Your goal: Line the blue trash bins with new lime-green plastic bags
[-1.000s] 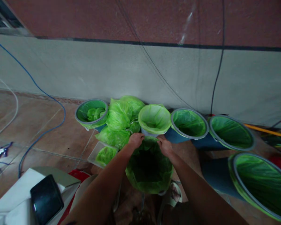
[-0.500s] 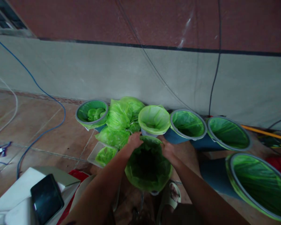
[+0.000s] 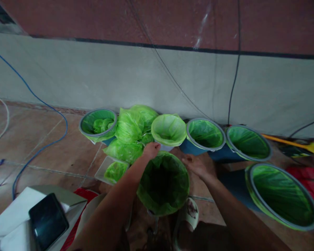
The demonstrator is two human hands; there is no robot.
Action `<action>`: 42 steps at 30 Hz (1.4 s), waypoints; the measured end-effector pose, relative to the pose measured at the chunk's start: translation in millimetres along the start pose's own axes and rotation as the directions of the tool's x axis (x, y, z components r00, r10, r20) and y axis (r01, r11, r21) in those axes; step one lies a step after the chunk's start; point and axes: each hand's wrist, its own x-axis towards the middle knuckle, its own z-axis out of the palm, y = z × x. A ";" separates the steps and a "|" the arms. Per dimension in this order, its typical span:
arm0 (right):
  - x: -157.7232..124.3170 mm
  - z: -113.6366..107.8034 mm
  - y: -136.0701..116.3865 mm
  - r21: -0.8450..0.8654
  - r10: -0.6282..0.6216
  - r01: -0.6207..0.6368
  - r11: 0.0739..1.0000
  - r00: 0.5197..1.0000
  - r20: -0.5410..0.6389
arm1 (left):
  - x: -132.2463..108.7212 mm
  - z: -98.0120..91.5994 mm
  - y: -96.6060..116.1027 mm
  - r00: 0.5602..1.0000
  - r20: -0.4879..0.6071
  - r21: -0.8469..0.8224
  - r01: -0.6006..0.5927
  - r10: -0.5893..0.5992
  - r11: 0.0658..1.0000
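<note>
A bin [image 3: 170, 209] with a green bag as liner [image 3: 178, 181] folded over its rim stands between my legs, its mouth facing up and its inside dark. My left hand [image 3: 151, 150] is closed at the far left of the rim, with its fingers on the edge of the liner. Just off the far right of the rim is my right hand [image 3: 197, 165]; its fingers are curled in, and I see nothing in them. Directly beyond stands a pale bin with a light green liner [image 3: 169, 129].
Blue bins with green liners stand to the right, the nearest one tilted [image 3: 282, 195]. Green bags [image 3: 131, 125] and a white tray [image 3: 101, 170] lie left of centre. A phone [image 3: 48, 221] rests on a white box [image 3: 18, 209]. A blue cable [image 3: 39, 150] crosses the floor.
My right hand has come away from the rim, outward to the right. My left hand stays at the rim. The view has shifted slightly to the right.
</note>
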 end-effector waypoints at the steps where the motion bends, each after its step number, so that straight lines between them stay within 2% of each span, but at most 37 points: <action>1: 5.7 3.1 -5.6 -0.018 -0.010 0.009 1.000 0.999 -0.037 | -1.0 4.0 3.2 1.000 0.000 0.017 -0.017 0.017 1.000; 3: 14.8 13.1 -18.6 -0.039 -0.067 0.066 0.997 0.997 -0.032 | -3.9 10.8 7.5 0.999 0.001 0.051 -0.046 0.046 0.998; 7: 22.0 36.7 -37.3 -0.129 -0.179 0.185 0.974 0.982 0.058 | -9.2 18.2 7.7 0.997 0.015 0.113 -0.078 0.077 0.990; 12: 21.7 52.7 -35.4 -0.262 -0.098 0.130 0.956 0.986 0.135 | -10.0 21.6 2.2 0.994 0.060 0.168 -0.101 0.092 0.981; 26: 23.2 56.5 -26.9 -0.257 -0.111 0.154 0.954 0.979 0.173 | -10.8 23.3 0.8 0.991 0.113 0.253 -0.095 0.069 0.963; 33: 20.4 51.3 -25.0 -0.190 -0.148 0.179 0.965 0.975 0.165 | -13.6 21.9 3.0 0.991 0.113 0.257 -0.093 0.066 0.962; 38: 22.7 46.3 -31.6 -0.049 -0.231 0.235 0.971 0.970 0.073 | -14.7 21.7 5.5 0.992 0.108 0.252 -0.088 0.062 0.964; 42: 27.5 48.9 -45.1 -0.097 -0.254 0.257 0.962 0.966 0.042 | -14.7 22.9 5.0 0.993 0.100 0.243 -0.090 0.067 0.966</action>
